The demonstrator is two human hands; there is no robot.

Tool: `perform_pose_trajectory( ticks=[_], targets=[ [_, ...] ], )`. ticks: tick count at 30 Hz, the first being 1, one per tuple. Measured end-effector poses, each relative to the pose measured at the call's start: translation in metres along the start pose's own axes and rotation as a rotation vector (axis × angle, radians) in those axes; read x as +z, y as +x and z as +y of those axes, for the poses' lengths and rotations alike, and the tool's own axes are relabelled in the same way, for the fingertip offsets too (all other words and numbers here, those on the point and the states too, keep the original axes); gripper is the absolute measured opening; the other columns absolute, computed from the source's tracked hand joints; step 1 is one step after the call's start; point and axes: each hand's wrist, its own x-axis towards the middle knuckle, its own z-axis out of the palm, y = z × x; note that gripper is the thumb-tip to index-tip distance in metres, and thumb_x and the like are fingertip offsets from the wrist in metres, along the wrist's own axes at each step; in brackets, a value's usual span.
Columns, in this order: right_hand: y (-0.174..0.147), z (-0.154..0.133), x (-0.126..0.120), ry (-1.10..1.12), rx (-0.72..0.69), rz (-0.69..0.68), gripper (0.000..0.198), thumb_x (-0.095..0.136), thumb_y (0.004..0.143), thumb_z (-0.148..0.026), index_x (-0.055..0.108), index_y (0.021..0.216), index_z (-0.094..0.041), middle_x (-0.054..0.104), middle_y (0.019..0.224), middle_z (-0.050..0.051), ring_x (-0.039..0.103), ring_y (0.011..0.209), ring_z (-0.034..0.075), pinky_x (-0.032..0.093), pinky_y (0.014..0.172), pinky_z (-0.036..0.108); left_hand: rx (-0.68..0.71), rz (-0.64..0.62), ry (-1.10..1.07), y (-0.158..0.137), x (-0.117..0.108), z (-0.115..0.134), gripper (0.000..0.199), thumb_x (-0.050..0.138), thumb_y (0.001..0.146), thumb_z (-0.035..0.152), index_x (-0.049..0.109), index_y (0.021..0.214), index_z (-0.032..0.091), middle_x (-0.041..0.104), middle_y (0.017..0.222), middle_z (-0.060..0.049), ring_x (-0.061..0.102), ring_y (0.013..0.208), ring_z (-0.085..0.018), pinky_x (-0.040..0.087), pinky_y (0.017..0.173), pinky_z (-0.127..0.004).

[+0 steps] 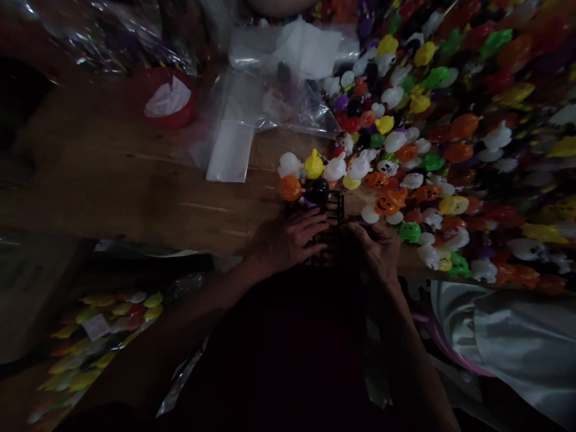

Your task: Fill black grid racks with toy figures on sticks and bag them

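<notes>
A black slotted rack lies at the table's front edge, against my body. My left hand rests over its left side, fingers stretched out and a little apart. To the right of the rack, my right hand has thumb and fingers pinched together; anything between them is too dark to make out. Small figures stand in a row at the rack's far end: an orange ball-shaped one, a black one, a yellow one and white ones. A white figure lies near my right fingertips.
A large heap of colourful plastic figures covers the right side of the wooden table. Clear plastic bags lie at the back, beside a red bowl holding white paper. Bagged figures sit low on the left.
</notes>
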Motion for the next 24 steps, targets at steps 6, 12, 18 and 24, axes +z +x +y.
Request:
perform_pose_trajectory(
  ticks=[6,12,18,24],
  targets=[
    [0.012,-0.01,0.02,0.009,-0.071,0.04,0.017,0.077,0.077,-0.04,0.078,0.081,-0.023,0.077,0.083,0.001,0.071,0.083,0.022,0.058,0.082,0.038,0.023,0.08,0.119,-0.002,-0.002,0.005,0.032,0.066,0.094,0.03,0.066,0.118,0.007,0.07,0.123,-0.018,0.063,0.127,-0.027,0.059,0.104,-0.042],
    [0.018,0.005,0.036,0.091,-0.057,-0.051,0.017,0.071,0.084,-0.038,0.078,0.088,-0.023,0.078,0.091,0.003,0.072,0.088,0.022,0.06,0.083,0.037,0.058,0.088,0.193,0.001,-0.002,0.007,0.027,0.067,0.094,0.032,0.068,0.109,0.009,0.074,0.109,-0.013,0.069,0.115,-0.026,0.063,0.097,-0.038],
    [0.023,0.009,0.039,-0.146,-0.261,-0.096,0.017,0.063,0.092,-0.037,0.076,0.094,-0.026,0.076,0.094,0.004,0.07,0.092,0.022,0.058,0.088,0.04,0.057,0.096,0.202,0.0,-0.002,0.006,0.027,0.068,0.093,0.031,0.068,0.11,0.01,0.075,0.109,-0.013,0.07,0.113,-0.026,0.063,0.095,-0.039],
    [0.025,0.002,0.04,-0.425,-0.539,-0.115,0.017,0.055,0.097,-0.027,0.07,0.091,-0.021,0.074,0.088,0.006,0.067,0.084,0.02,0.055,0.082,0.035,0.04,0.081,0.165,-0.003,0.004,0.002,0.027,0.067,0.093,0.029,0.069,0.11,0.008,0.074,0.109,-0.015,0.068,0.116,-0.027,0.061,0.098,-0.04]
  ],
)
